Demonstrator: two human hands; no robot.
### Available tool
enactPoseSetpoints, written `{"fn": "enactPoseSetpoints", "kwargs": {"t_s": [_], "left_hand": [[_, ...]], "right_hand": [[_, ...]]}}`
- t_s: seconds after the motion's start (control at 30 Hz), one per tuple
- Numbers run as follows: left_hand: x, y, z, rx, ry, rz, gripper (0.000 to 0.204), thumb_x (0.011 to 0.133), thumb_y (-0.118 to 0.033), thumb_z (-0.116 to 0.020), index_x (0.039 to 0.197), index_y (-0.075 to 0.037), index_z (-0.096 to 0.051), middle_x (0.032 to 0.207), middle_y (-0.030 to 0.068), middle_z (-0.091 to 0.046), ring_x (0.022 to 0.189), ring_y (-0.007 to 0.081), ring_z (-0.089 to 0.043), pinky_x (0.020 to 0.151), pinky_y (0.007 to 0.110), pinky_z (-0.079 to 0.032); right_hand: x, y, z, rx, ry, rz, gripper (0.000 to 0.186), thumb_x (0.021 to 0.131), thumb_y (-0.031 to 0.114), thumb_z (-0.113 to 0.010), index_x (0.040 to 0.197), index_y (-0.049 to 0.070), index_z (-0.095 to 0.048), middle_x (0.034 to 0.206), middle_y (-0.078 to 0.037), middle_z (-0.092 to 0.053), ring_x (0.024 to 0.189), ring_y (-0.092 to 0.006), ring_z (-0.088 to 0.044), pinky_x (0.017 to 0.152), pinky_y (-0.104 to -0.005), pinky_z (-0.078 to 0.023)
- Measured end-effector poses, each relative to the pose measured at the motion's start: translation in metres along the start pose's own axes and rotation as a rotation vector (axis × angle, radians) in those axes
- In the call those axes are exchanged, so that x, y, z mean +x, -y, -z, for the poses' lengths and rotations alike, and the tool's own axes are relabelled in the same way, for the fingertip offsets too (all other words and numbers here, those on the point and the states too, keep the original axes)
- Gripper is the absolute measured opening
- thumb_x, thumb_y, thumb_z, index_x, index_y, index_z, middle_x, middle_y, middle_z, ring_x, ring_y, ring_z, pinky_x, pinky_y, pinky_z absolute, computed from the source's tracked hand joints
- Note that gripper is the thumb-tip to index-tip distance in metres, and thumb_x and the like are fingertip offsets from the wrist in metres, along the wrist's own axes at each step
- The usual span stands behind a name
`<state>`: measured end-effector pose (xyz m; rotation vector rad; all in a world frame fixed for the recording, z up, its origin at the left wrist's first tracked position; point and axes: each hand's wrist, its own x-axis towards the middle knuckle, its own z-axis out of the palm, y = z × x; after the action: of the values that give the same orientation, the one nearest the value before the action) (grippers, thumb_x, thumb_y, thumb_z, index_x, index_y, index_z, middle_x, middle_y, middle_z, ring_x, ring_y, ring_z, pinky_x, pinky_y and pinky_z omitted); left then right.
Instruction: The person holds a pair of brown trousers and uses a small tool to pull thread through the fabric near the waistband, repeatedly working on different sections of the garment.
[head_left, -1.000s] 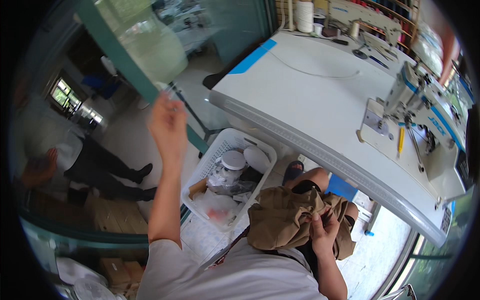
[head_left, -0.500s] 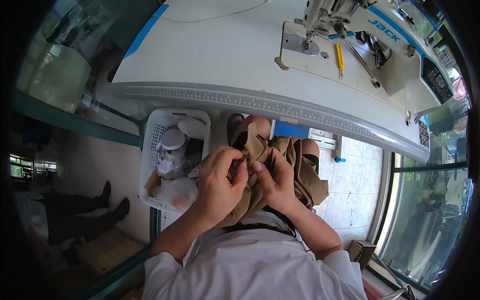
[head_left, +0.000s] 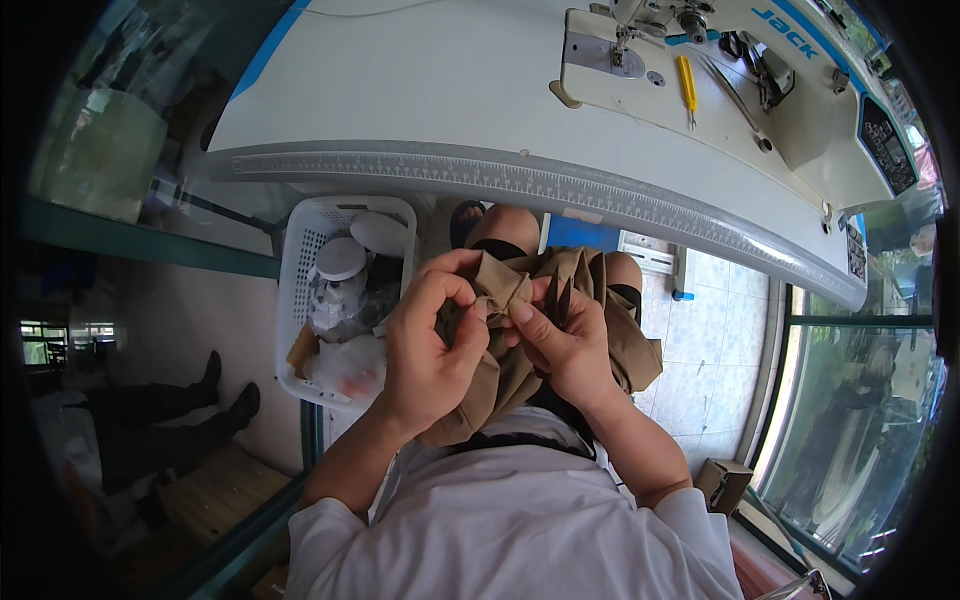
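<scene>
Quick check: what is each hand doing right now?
Left hand: closed, pinching the folded tan fabric.
Right hand: closed, gripping the same tan fabric.

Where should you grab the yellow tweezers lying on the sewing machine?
Probably around the middle of the yellow tweezers, pinching their long sides from above. They lie flat on the sewing machine bed, slim and straight, with bare space either side, so fingers fit there.

A white sewing table (head_left: pixel 420 90) stands over a pale tiled floor (head_left: pixel 715 330), with daylit windows (head_left: pixel 860 440) to the right.
</scene>
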<state>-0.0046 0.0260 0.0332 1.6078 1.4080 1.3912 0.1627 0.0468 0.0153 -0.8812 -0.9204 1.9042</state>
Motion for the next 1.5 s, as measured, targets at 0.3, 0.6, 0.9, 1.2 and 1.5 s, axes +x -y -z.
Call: {"fn": "enactPoseSetpoints", "kwargs": {"t_s": [0.3,0.6,0.9,1.2,1.5], "left_hand": [[-0.006,0.005,0.000,-0.341,0.046,0.259,0.007,0.095,0.003,-0.061,0.096,0.001,-0.055,0.090,-0.0006,-0.056,0.075,0.0008,-0.050,0.065,0.016,-0.042],[-0.008,0.008,-0.005,-0.359,0.058,0.267,0.009,0.092,0.007,-0.062,0.098,0.003,-0.057,0.106,0.0050,-0.059,0.088,0.0045,-0.054,0.078,0.019,-0.047],[-0.007,0.005,-0.003,-0.350,0.055,0.225,0.010,0.091,0.010,-0.061,0.098,0.004,-0.056,0.108,0.0076,-0.058,0.095,0.0078,-0.055,0.086,0.022,-0.046],[-0.011,0.009,-0.004,-0.323,0.069,0.235,0.011,0.089,0.010,-0.063,0.095,0.004,-0.057,0.105,0.0065,-0.058,0.091,0.0068,-0.053,0.080,0.020,-0.045],[-0.013,0.010,-0.002,-0.299,0.092,0.233,0.015,0.089,0.010,-0.062,0.100,0.003,-0.056,0.101,0.0040,-0.058,0.086,0.0056,-0.054,0.077,0.019,-0.046]], "right_hand": [[-0.008,0.028,0.022,-0.636,0.009,0.050,0.034,0.102,0.029,-0.058,0.114,-0.003,-0.061,0.074,-0.010,-0.062,0.068,-0.0186,-0.061,0.064,-0.0309,-0.048],[-0.010,0.036,0.011,-1.462,0.002,0.690,0.047,0.086,0.018,-0.072,0.126,-0.004,-0.059,0.082,-0.009,-0.058,0.068,-0.0228,-0.063,0.053,-0.0329,-0.049],[-0.003,0.028,0.009,-1.589,-0.015,0.812,0.044,0.085,0.019,-0.071,0.122,-0.003,-0.062,0.076,-0.004,-0.052,0.064,-0.0169,-0.059,0.051,-0.0302,-0.047],[-0.003,0.022,0.010,-1.633,-0.039,0.854,0.044,0.085,0.020,-0.071,0.122,-0.001,-0.062,0.075,-0.003,-0.050,0.063,-0.0156,-0.058,0.050,-0.0298,-0.046],[-0.006,0.022,0.015,-1.455,-0.084,0.747,0.035,0.085,0.016,-0.073,0.116,0.001,-0.064,0.075,-0.005,-0.058,0.064,-0.0195,-0.062,0.050,-0.0321,-0.047]]}}
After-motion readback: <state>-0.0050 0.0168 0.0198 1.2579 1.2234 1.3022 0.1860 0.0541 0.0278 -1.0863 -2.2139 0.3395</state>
